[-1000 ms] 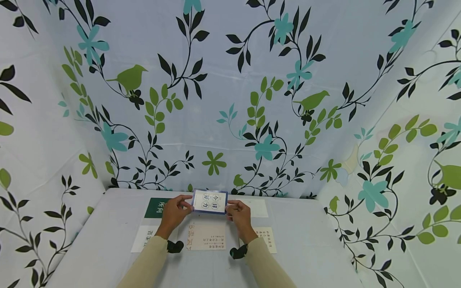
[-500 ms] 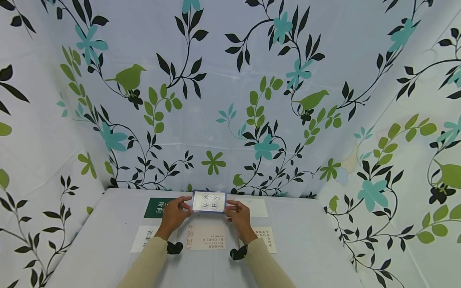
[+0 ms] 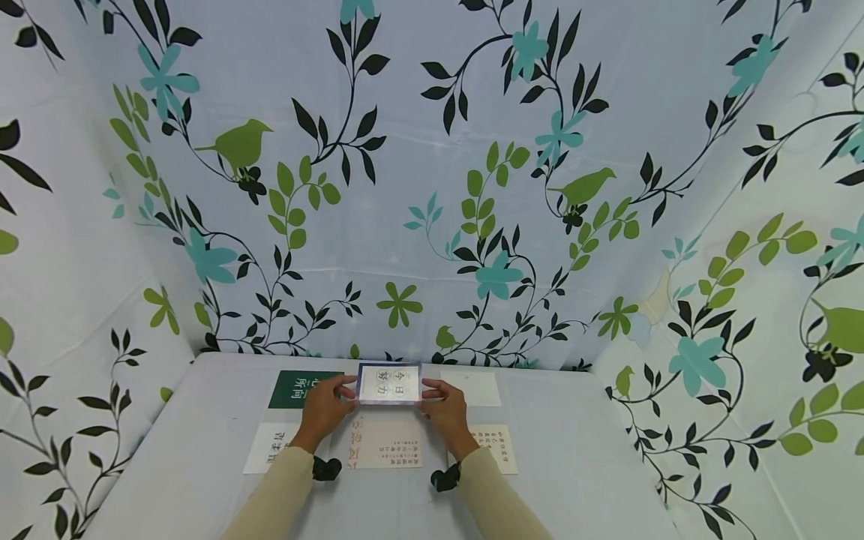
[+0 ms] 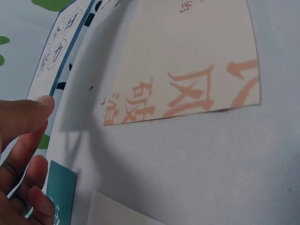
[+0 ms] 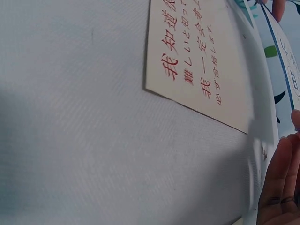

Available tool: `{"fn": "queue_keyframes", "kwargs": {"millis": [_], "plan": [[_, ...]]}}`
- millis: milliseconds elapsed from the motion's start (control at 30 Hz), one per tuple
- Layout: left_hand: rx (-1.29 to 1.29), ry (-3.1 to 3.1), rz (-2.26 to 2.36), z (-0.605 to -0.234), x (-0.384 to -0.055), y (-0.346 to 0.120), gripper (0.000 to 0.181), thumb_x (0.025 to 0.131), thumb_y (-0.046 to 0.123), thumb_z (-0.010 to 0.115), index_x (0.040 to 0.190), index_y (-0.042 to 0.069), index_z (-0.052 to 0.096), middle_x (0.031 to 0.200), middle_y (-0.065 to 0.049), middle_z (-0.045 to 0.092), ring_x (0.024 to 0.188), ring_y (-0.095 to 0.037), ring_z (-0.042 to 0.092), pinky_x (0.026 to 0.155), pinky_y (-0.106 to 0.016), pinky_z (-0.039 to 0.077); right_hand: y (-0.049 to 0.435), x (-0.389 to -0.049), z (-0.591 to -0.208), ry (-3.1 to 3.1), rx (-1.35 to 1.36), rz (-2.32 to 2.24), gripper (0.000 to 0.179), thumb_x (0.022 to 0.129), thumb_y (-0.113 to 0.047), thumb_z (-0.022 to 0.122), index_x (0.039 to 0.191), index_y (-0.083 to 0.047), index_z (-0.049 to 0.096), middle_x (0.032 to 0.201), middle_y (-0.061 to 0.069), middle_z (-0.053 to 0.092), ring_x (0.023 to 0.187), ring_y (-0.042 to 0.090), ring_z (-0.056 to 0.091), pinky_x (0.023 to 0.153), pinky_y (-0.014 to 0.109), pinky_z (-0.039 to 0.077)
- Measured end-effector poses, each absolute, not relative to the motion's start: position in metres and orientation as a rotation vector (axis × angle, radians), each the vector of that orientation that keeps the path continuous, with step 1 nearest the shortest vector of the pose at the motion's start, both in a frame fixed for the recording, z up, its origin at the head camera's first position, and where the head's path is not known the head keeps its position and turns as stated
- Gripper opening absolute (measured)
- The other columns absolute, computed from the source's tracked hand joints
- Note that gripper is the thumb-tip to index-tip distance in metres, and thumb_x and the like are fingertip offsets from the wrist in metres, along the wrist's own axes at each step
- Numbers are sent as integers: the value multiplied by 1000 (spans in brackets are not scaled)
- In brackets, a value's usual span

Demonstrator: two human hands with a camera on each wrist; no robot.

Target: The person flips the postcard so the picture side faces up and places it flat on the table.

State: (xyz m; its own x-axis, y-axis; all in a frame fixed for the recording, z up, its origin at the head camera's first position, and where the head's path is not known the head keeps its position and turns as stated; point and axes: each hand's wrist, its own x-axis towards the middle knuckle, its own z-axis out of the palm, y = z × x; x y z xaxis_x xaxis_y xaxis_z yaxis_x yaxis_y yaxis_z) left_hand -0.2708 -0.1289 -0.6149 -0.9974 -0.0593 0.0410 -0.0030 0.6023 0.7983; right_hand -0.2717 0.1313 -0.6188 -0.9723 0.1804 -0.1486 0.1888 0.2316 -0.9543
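A white card with a blue border and circled characters [image 3: 389, 383] is held up between both hands near the table's far side. My left hand [image 3: 322, 409] pinches its left edge between thumb and finger. On the opposite edge, my right hand [image 3: 448, 412] grips it the same way. Seen from the left wrist, the blue-bordered card [image 4: 58, 44] stands tilted off the cloth, with the thumb [image 4: 46, 107] on its near corner. Below the hands lies a pinkish card with orange and red writing [image 3: 386, 444]; the right wrist view shows its red characters close up.
Around the hands, a green card [image 3: 286, 390] and a white card with dark writing [image 3: 259, 451] lie on the left. A pale card [image 3: 481, 390] and a cream card with brown writing [image 3: 501, 448] are on the right. Behind the white table [image 3: 574, 465] hangs a patterned curtain [image 3: 405, 225].
Both hands have brought the blue-bordered card slightly lower in the head view, and its tilt has shifted a little. The cards on the table stay where they were.
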Motion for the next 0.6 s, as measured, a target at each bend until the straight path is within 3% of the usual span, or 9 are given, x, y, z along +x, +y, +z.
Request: {"fn": "queue_keyframes", "kwargs": {"millis": [333, 600], "plan": [[31, -2794, -1242, -621, -271, -130, 49, 86, 7, 84, 134, 10, 73, 94, -3, 77, 81, -18, 59, 77, -36, 45, 129, -273, -630, 2599, 343, -1746, 48, 82, 1, 82, 125, -20, 78, 103, 2, 73, 83, 16, 66, 70, 28, 56], [46, -2799, -1179, -624, -270, -128, 47, 86, 7, 85, 131, 11, 75, 94, -2, 77, 88, -21, 61, 84, -41, 48, 123, -271, -629, 2696, 338, -1657, 48, 82, 2, 82, 126, -17, 78, 101, 0, 74, 85, 15, 65, 73, 28, 53]]}}
